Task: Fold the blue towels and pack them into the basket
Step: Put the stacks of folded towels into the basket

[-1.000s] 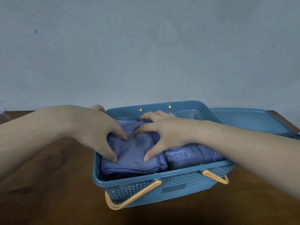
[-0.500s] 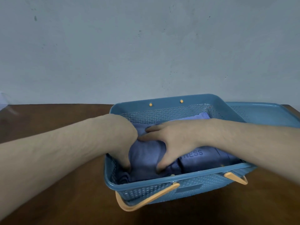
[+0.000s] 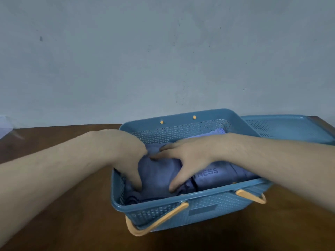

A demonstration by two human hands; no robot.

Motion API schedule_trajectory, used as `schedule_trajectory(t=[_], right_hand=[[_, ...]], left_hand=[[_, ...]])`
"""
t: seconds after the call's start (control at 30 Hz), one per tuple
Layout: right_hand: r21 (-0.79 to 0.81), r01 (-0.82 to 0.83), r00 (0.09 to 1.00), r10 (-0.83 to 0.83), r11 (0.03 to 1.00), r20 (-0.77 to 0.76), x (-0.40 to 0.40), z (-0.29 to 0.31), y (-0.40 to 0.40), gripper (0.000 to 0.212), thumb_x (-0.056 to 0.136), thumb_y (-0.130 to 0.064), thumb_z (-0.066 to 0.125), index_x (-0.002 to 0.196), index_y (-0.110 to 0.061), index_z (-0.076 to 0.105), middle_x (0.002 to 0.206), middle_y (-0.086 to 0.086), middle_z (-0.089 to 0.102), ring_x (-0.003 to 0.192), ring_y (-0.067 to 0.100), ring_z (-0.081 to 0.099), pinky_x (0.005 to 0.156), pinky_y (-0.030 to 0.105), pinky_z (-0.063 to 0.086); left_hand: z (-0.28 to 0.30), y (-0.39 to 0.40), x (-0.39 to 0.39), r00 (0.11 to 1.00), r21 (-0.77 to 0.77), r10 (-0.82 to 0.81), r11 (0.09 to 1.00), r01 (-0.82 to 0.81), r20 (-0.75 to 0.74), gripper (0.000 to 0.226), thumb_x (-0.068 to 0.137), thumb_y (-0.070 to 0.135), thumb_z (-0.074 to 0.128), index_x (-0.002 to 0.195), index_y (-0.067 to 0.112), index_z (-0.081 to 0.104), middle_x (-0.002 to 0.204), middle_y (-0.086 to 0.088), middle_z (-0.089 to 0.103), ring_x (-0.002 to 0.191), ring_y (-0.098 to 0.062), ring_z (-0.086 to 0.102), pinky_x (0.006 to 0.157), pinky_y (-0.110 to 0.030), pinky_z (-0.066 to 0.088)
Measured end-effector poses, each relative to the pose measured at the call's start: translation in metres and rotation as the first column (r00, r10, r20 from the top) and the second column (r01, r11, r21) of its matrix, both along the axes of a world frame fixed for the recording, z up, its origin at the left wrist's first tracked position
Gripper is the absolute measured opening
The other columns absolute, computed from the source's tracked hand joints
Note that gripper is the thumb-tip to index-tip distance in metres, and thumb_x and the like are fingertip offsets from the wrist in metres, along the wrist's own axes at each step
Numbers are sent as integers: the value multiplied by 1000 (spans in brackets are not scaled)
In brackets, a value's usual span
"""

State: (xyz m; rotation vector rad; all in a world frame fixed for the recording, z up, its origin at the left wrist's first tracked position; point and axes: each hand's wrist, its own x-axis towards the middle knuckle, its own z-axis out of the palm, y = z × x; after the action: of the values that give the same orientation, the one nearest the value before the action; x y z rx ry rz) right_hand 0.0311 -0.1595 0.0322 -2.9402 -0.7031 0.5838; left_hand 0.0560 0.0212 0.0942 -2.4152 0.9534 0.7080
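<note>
A blue perforated basket (image 3: 199, 207) with orange handles stands on the brown table. Inside its left half lies a folded blue towel (image 3: 157, 176). My left hand (image 3: 126, 156) presses down on the towel's left side with spread fingers, its thumb reaching toward the basket's near wall. My right hand (image 3: 186, 158) presses the same towel from the right, thumb down by its right edge. A second folded blue towel (image 3: 213, 176) with raised letters fills the basket's right half, partly under my right forearm.
The basket's blue lid (image 3: 282, 127) lies flat behind and to the right of the basket. An orange handle (image 3: 155, 221) hangs down over the basket's near wall. A plain grey wall rises behind the table (image 3: 63, 223).
Both hands have sunk deeper into the basket, pushing the left towel down below the rim. The view has shifted a little to the left.
</note>
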Motion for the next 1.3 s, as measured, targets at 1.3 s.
schedule_trajectory(t=[1.3], right_hand=[[439, 797, 404, -907, 414, 121, -354, -14, -548, 41, 86, -52, 72, 124, -39, 62, 116, -18, 63, 104, 9, 62, 86, 20, 42]], left_hand=[[-48, -523, -206, 893, -714, -448, 611, 343, 45, 32, 95, 46, 60, 126, 38, 58, 131, 19, 56, 119, -5, 51, 103, -31, 42]])
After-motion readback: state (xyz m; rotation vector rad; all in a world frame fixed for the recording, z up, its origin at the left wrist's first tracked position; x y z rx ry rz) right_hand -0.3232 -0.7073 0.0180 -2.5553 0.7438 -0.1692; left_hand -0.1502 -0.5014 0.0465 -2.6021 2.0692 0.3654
